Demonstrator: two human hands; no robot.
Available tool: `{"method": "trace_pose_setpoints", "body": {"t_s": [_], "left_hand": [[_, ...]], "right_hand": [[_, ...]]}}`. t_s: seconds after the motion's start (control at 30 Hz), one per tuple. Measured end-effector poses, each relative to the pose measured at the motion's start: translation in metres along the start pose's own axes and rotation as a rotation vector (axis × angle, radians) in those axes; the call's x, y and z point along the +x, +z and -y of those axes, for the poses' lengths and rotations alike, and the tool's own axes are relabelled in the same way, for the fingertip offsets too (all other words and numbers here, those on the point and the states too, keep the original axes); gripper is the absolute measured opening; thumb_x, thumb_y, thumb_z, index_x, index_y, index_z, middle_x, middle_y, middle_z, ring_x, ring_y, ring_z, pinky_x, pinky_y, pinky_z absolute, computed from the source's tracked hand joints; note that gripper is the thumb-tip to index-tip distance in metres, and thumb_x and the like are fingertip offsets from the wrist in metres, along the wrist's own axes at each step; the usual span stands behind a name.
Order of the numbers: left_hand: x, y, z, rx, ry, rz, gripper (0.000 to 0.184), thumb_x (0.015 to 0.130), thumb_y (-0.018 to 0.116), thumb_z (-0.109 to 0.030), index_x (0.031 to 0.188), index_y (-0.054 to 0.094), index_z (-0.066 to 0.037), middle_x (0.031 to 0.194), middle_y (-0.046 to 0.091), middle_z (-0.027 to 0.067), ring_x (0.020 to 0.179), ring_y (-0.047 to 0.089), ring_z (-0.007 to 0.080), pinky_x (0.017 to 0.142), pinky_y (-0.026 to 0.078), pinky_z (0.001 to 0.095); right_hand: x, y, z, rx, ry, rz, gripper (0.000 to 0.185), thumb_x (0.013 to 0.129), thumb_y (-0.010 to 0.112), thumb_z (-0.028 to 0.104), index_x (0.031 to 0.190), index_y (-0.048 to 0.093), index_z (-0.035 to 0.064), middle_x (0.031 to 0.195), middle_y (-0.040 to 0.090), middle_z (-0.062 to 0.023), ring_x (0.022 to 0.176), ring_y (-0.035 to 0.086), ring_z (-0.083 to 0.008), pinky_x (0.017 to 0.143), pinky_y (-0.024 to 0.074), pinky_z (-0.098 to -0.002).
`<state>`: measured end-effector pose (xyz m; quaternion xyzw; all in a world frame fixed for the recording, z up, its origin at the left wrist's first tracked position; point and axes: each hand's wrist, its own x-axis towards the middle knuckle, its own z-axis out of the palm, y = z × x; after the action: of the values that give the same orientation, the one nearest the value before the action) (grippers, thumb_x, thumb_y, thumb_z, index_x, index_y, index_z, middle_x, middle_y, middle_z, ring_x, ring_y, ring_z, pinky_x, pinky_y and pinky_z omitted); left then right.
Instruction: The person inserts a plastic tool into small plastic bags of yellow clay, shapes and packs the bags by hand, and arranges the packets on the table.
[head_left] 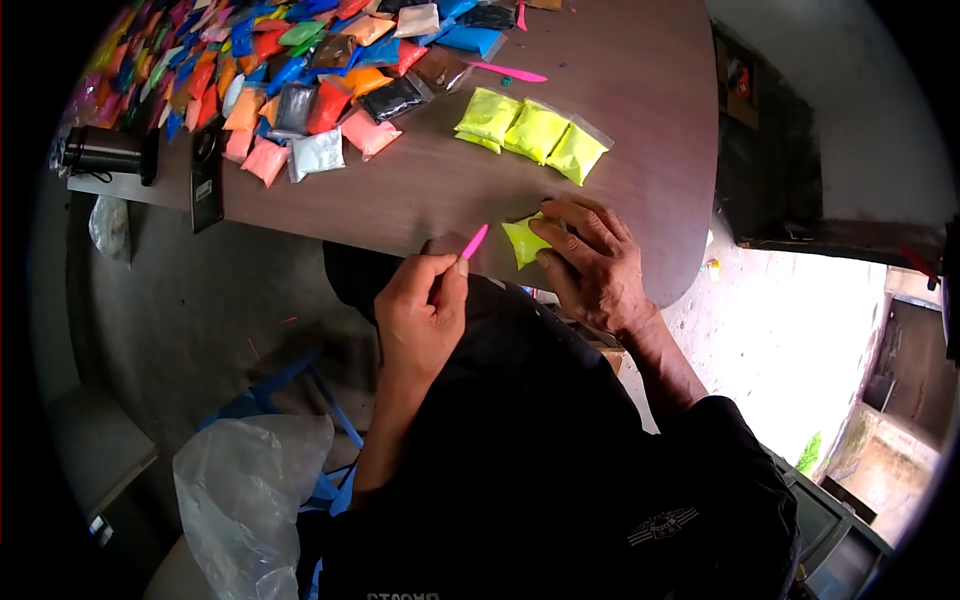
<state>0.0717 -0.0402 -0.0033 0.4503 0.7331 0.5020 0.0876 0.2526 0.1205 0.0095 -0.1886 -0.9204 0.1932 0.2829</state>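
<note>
Between the thumb and fingers of my left hand is a small pink plastic modelling knife, its blade tilted up and to the right. My right hand grips a neon-yellow packet at the table's near edge. The fingers curl over the packet's right side and hide part of it. The knife is to the left of this packet, apart from it. Farther back on the table lies a short row of similar yellow packets, some stacked and overlapping.
A large heap of coloured packets covers the table's left side. Another pink plastic knife lies behind the yellow row. At the left edge are a dark flask and a phone-like slab. A clear plastic bag hangs below left.
</note>
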Motion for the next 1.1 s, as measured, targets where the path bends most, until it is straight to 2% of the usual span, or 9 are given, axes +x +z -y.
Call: {"method": "trace_pose_setpoints", "body": {"t_s": [0.07,0.17,0.23,0.33,0.57,0.73,0.83,0.97,1.1], "left_hand": [[0.0,0.006,-0.002,-0.031,0.07,-0.017,0.01,0.094,0.08,-0.005,0.099,0.072,-0.001,0.081,0.069,0.014,0.062,0.065,0.0268,0.056,0.051,0.0345],[-0.004,0.007,-0.015,-0.002,0.01,0.024,0.01,0.094,0.08,-0.005,0.099,0.072,-0.002,0.08,0.068,0.0133,0.06,0.066,0.0274,0.054,0.05,0.0344],[-0.008,0.017,-0.019,-0.012,0.033,0.009,0.01,0.093,0.081,-0.005,0.099,0.073,-0.004,0.079,0.068,0.0125,0.061,0.065,0.0254,0.055,0.05,0.0349],[-0.008,0.026,-0.017,0.131,0.09,0.055,0.011,0.092,0.082,-0.006,0.097,0.071,-0.007,0.08,0.068,0.0121,0.065,0.069,0.0323,0.056,0.054,0.0397],[0.017,0.011,0.017,0.263,0.131,-0.055,0.007,0.094,0.078,-0.005,0.099,0.072,-0.005,0.086,0.072,0.0161,0.072,0.07,0.0403,0.062,0.057,0.0454],[0.011,0.009,0.001,0.106,0.152,0.039,0.009,0.096,0.078,-0.008,0.101,0.071,-0.007,0.084,0.068,0.0131,0.071,0.07,0.0358,0.06,0.056,0.0427],[0.002,0.019,0.002,0.165,0.254,0.073,0.009,0.095,0.078,-0.008,0.1,0.07,-0.008,0.083,0.067,0.0121,0.067,0.069,0.0344,0.057,0.055,0.0425],[0.018,0.009,0.015,0.304,0.168,-0.016,0.01,0.095,0.079,-0.005,0.102,0.072,-0.005,0.088,0.072,0.0148,0.074,0.071,0.039,0.064,0.058,0.044],[0.014,0.008,0.005,0.187,0.174,0.027,0.012,0.094,0.079,-0.004,0.102,0.072,-0.005,0.086,0.07,0.0149,0.073,0.071,0.038,0.064,0.058,0.0435]], "right_hand": [[0.0,0.001,0.001,-0.022,0.007,0.034,0.039,0.083,0.081,0.007,0.121,0.076,0.0062,0.121,0.072,-0.0123,0.109,0.069,-0.0331,0.095,0.0582,-0.0458],[-0.003,0.003,0.005,-0.013,0.09,0.04,0.045,0.079,0.088,0.017,0.122,0.076,0.0077,0.118,0.072,-0.0106,0.105,0.069,-0.0316,0.092,0.0587,-0.0437],[-0.003,0.009,0.011,-0.023,0.096,-0.01,0.053,0.074,0.093,0.029,0.122,0.077,0.0113,0.112,0.073,-0.0054,0.099,0.07,-0.0297,0.086,0.06,-0.0426],[-0.009,0.017,0.014,-0.054,0.108,-0.038,0.057,0.071,0.095,0.032,0.121,0.078,0.0124,0.109,0.072,-0.0038,0.096,0.07,-0.0293,0.083,0.0608,-0.0414],[-0.012,0.023,0.008,-0.069,0.089,-0.023,0.054,0.071,0.095,0.03,0.12,0.079,0.013,0.106,0.071,-0.003,0.095,0.069,-0.0281,0.08,0.0603,-0.0408],[-0.013,0.023,0.007,-0.057,0.088,-0.028,0.052,0.072,0.095,0.03,0.119,0.079,0.0129,0.105,0.07,-0.0018,0.094,0.068,-0.0271,0.079,0.0596,-0.0407],[-0.013,0.022,0.007,-0.046,0.087,-0.031,0.051,0.073,0.094,0.03,0.118,0.08,0.0131,0.104,0.069,-0.001,0.095,0.068,-0.0264,0.079,0.0595,-0.0405],[-0.014,0.023,0.009,-0.057,0.091,-0.017,0.049,0.073,0.093,0.03,0.118,0.08,0.0133,0.103,0.068,-0.0004,0.096,0.068,-0.0257,0.08,0.0593,-0.0404],[-0.014,0.022,0.007,-0.063,0.09,-0.022,0.048,0.073,0.092,0.03,0.117,0.08,0.0135,0.104,0.068,-0.0002,0.096,0.068,-0.0255,0.08,0.0591,-0.0406]]}}
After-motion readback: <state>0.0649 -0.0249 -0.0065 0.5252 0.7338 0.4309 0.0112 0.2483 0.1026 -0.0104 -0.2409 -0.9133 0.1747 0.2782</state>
